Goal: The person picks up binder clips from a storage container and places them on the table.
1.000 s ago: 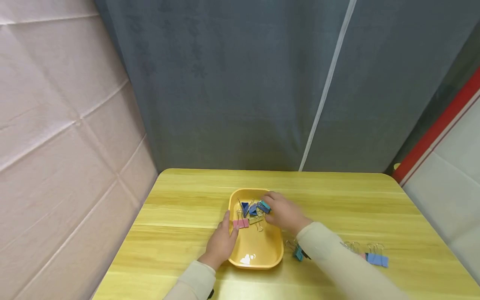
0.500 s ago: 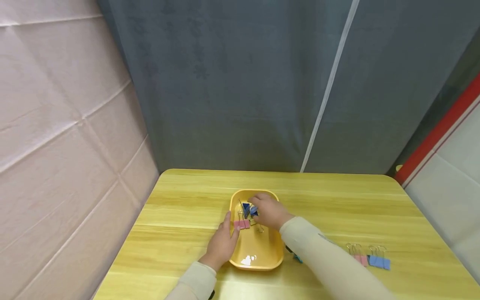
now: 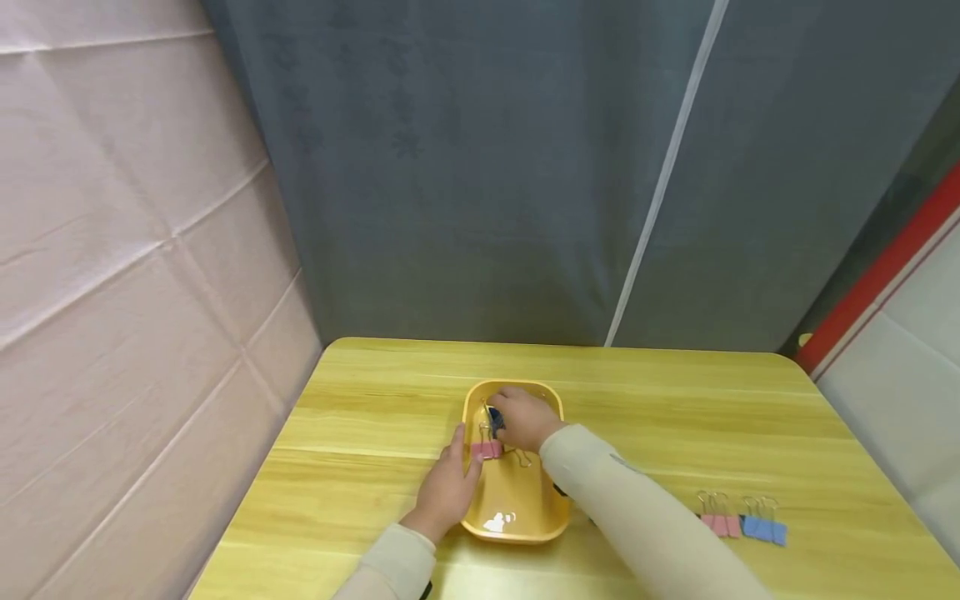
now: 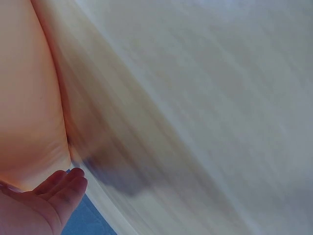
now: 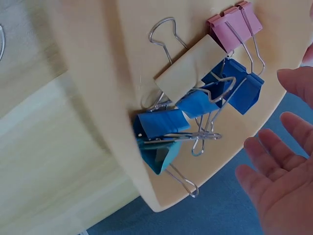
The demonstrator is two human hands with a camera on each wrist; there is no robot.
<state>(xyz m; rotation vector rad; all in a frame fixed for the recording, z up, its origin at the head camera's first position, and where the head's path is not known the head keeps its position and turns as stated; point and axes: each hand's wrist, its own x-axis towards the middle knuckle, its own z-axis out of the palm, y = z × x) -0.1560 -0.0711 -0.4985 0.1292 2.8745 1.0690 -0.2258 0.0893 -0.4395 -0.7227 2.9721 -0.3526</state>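
A yellow tray (image 3: 517, 533) holds several binder clips at its far end. My left hand (image 3: 444, 487) holds its left rim, thumb over the inside and fingers along the outer wall. My right hand (image 3: 523, 419) is over the clips from the right, hiding most of them in the head view. In the right wrist view its fingers are spread and relaxed, apart from the dark blue binder clip (image 5: 243, 88). A pink binder clip (image 5: 239, 24), a pale yellow binder clip (image 5: 190, 68), a lighter blue binder clip (image 5: 162, 122) and a teal binder clip (image 5: 161, 155) lie around it.
Right of the tray on the wooden table (image 3: 375, 417) are a pink binder clip (image 3: 722, 525) and a blue binder clip (image 3: 767, 530), side by side. A grey-blue curtain (image 3: 465, 183) hangs behind the table, and a pale wall covering (image 3: 127, 250) stands at the left.
My right hand has moved left from the tray's right side, across the clips. The right sleeve now covers the teal clip beside the tray. My left hand keeps its place on the rim.
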